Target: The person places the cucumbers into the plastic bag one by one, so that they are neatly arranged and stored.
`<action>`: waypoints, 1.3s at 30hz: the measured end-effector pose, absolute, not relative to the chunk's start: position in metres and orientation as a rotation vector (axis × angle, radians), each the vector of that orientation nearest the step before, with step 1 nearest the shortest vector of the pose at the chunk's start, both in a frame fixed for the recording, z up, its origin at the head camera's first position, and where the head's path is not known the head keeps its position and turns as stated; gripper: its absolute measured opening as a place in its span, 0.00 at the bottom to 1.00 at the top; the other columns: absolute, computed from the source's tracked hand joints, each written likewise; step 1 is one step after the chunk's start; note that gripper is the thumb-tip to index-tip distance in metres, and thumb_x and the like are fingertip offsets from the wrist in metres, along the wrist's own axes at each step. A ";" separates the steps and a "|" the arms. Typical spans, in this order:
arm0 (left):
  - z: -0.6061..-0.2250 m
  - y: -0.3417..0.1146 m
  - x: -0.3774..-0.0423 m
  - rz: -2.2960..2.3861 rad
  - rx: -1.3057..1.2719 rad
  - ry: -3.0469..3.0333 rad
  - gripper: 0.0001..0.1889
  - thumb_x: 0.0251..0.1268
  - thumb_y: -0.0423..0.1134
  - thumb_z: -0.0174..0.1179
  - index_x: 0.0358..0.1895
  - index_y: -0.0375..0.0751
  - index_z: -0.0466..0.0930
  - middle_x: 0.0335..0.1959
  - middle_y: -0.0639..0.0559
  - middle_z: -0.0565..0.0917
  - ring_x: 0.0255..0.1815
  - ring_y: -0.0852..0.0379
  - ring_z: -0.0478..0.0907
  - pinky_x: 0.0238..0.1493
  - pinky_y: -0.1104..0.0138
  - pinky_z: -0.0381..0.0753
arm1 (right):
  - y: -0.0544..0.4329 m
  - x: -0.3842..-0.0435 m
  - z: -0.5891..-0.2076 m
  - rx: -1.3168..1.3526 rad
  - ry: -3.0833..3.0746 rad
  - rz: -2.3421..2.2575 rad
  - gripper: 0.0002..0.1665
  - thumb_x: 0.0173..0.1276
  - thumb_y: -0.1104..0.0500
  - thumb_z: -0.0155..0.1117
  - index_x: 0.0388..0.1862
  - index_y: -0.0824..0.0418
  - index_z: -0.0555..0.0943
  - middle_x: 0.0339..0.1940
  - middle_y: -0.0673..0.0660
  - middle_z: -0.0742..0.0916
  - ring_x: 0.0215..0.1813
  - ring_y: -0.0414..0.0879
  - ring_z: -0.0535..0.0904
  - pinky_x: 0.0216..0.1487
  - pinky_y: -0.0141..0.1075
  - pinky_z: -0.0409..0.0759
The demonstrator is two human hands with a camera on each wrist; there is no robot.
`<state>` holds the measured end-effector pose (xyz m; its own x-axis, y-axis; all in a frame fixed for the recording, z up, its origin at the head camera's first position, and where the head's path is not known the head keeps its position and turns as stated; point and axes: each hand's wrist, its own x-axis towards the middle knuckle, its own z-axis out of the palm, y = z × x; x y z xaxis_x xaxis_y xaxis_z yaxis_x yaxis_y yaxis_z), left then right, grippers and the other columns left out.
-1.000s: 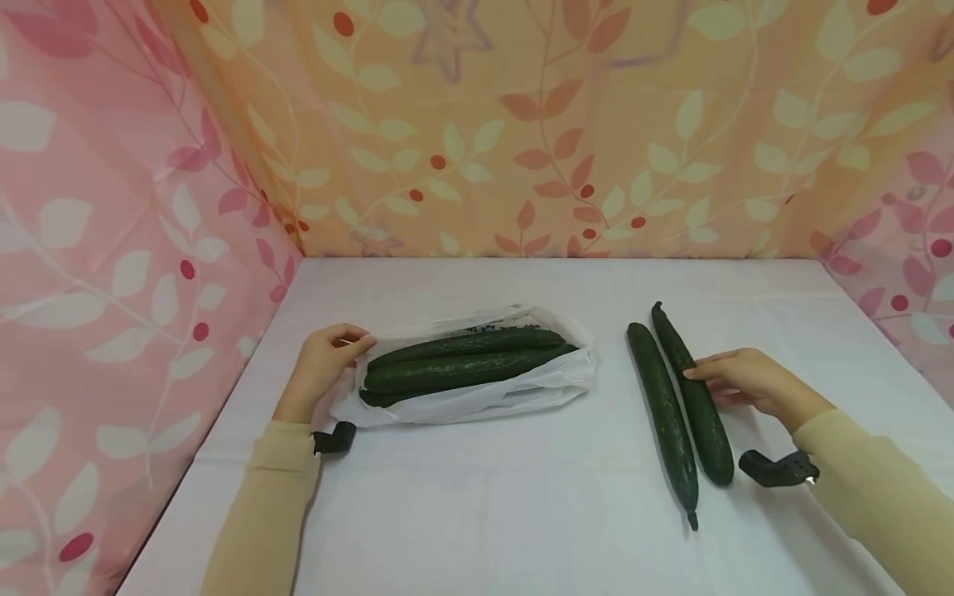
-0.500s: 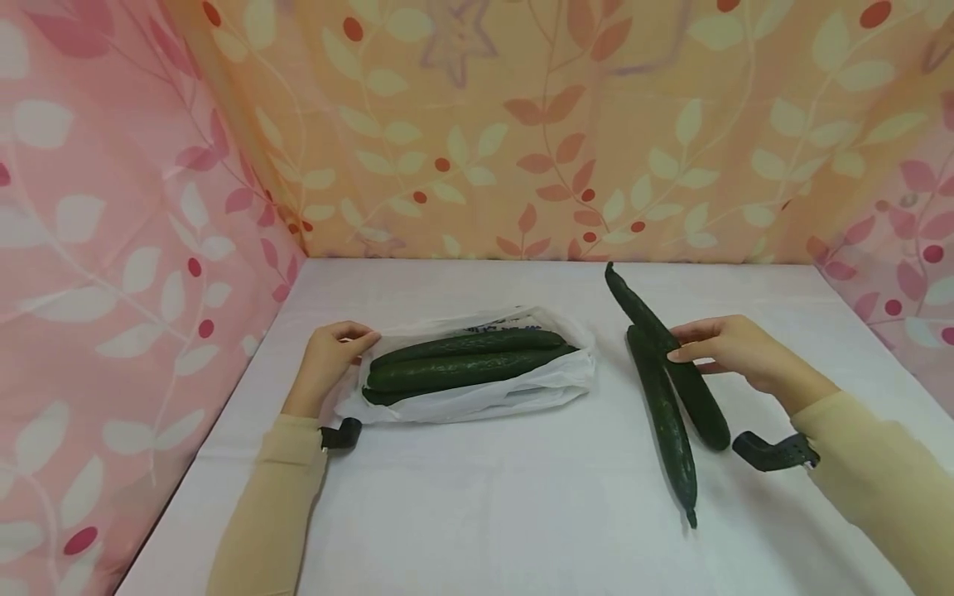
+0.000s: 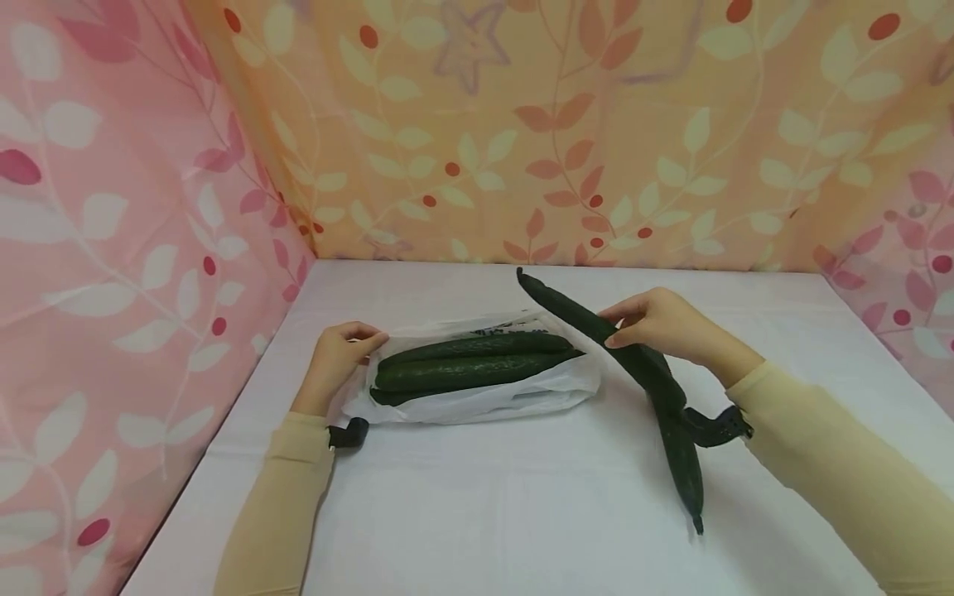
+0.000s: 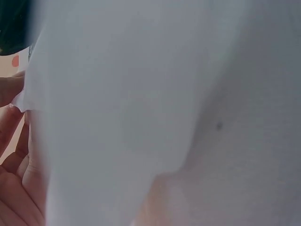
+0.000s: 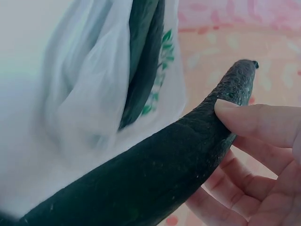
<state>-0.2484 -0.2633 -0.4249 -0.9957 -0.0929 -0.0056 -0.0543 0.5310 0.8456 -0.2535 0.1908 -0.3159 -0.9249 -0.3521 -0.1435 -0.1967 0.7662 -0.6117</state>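
My left hand [image 3: 335, 364] pinches the left edge of a white plastic bag [image 3: 477, 410] between thumb and fingers; in the left wrist view the film [image 4: 117, 94] covers most of the picture. At least two dark green cucumbers [image 3: 473, 372] lie side by side in the bag, showing through its opening. My right hand [image 3: 667, 331] grips another cucumber [image 3: 570, 313] around its middle, thumb on the near side. Its thin tip points far left, above the bag's right end. Below it, one more cucumber [image 3: 681, 463] lies on the table, its upper part hidden.
A white cloth covers the table [image 3: 462, 513]. Patterned curtains, orange at the back [image 3: 417, 149] and pink on the left [image 3: 142, 290] and right, enclose it. A black camera mount [image 3: 715, 426] on the right wrist overlaps the lying cucumber in the head view.
My right hand has lifted its cucumber off the table and carried it left, turning its tip toward the bag. The left hand keeps its hold on the bag edge.
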 end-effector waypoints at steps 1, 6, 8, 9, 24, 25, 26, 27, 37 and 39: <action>-0.425 -0.263 -0.248 -1.495 0.129 -2.714 0.21 0.67 0.51 0.64 0.49 0.36 0.85 0.47 0.40 0.83 0.42 0.53 0.78 0.41 0.71 0.82 | 0.184 -0.254 -0.314 -0.450 2.721 -0.886 0.26 0.61 0.55 0.73 0.58 0.61 0.84 0.40 0.57 0.89 0.43 0.48 0.80 0.40 0.35 0.80; -0.425 -0.264 -0.248 -1.513 0.134 -2.715 0.21 0.67 0.53 0.64 0.49 0.37 0.85 0.46 0.41 0.83 0.42 0.54 0.78 0.41 0.71 0.82 | 0.153 -0.258 -0.308 -0.536 2.735 -0.854 0.24 0.60 0.57 0.73 0.56 0.60 0.85 0.38 0.57 0.89 0.41 0.49 0.79 0.39 0.36 0.77; -0.425 -0.265 -0.248 -1.529 0.144 -2.707 0.21 0.66 0.53 0.65 0.48 0.37 0.85 0.46 0.42 0.83 0.41 0.54 0.78 0.41 0.71 0.82 | 0.142 -0.259 -0.307 -0.580 2.737 -0.858 0.24 0.59 0.57 0.73 0.56 0.59 0.85 0.36 0.56 0.89 0.40 0.49 0.79 0.39 0.36 0.76; -0.425 -0.265 -0.248 -1.530 0.146 -2.706 0.21 0.66 0.53 0.65 0.48 0.37 0.85 0.45 0.43 0.83 0.41 0.54 0.78 0.41 0.71 0.82 | 0.137 -0.260 -0.305 -0.599 2.735 -0.864 0.24 0.59 0.58 0.73 0.56 0.59 0.85 0.36 0.56 0.89 0.39 0.49 0.79 0.38 0.36 0.76; -0.424 -0.269 -0.249 -1.608 0.152 -2.710 0.24 0.65 0.53 0.65 0.51 0.35 0.85 0.46 0.44 0.85 0.41 0.58 0.80 0.42 0.72 0.84 | 0.076 -0.265 -0.296 -0.961 2.767 -0.879 0.24 0.61 0.61 0.72 0.58 0.59 0.84 0.48 0.57 0.89 0.46 0.51 0.80 0.42 0.38 0.77; -0.424 -0.270 -0.249 -1.630 0.161 -2.701 0.24 0.65 0.53 0.66 0.51 0.34 0.85 0.45 0.45 0.85 0.40 0.58 0.80 0.42 0.72 0.84 | 0.071 -0.265 -0.296 -0.978 2.765 -0.878 0.24 0.61 0.61 0.72 0.58 0.58 0.84 0.49 0.56 0.89 0.47 0.50 0.79 0.43 0.38 0.77; -0.424 -0.271 -0.248 -1.650 0.168 -2.696 0.24 0.65 0.53 0.66 0.51 0.34 0.85 0.45 0.46 0.85 0.40 0.59 0.80 0.42 0.72 0.84 | 0.067 -0.266 -0.297 -0.994 2.762 -0.879 0.24 0.61 0.61 0.72 0.58 0.58 0.84 0.49 0.56 0.88 0.46 0.50 0.79 0.43 0.38 0.77; -0.424 -0.271 -0.248 -1.669 0.174 -2.688 0.25 0.64 0.53 0.66 0.51 0.34 0.85 0.44 0.48 0.86 0.40 0.59 0.80 0.42 0.73 0.84 | 0.064 -0.266 -0.299 -1.012 2.760 -0.880 0.24 0.61 0.61 0.73 0.58 0.58 0.84 0.49 0.56 0.88 0.46 0.50 0.79 0.44 0.38 0.77; -0.424 -0.271 -0.247 -1.819 0.178 -2.600 0.22 0.66 0.48 0.66 0.51 0.31 0.83 0.36 0.58 0.84 0.37 0.61 0.81 0.42 0.73 0.84 | 0.041 -0.267 -0.322 -1.215 2.770 -0.706 0.24 0.63 0.63 0.72 0.59 0.59 0.83 0.51 0.58 0.88 0.53 0.51 0.82 0.56 0.43 0.83; -0.426 -0.273 -0.247 -1.851 0.173 -2.572 0.20 0.67 0.46 0.65 0.50 0.30 0.83 0.34 0.60 0.83 0.36 0.62 0.81 0.42 0.73 0.84 | 0.037 -0.267 -0.325 -1.231 2.775 -0.626 0.23 0.64 0.62 0.71 0.59 0.60 0.83 0.52 0.58 0.88 0.55 0.52 0.82 0.59 0.44 0.81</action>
<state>-0.2473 -0.2725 -0.4257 -0.9935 -0.0695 -0.0896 -0.1070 0.3138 0.9434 -0.2670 0.0370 -0.3247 -0.6837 -0.7193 0.1232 -0.7025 0.6029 -0.3782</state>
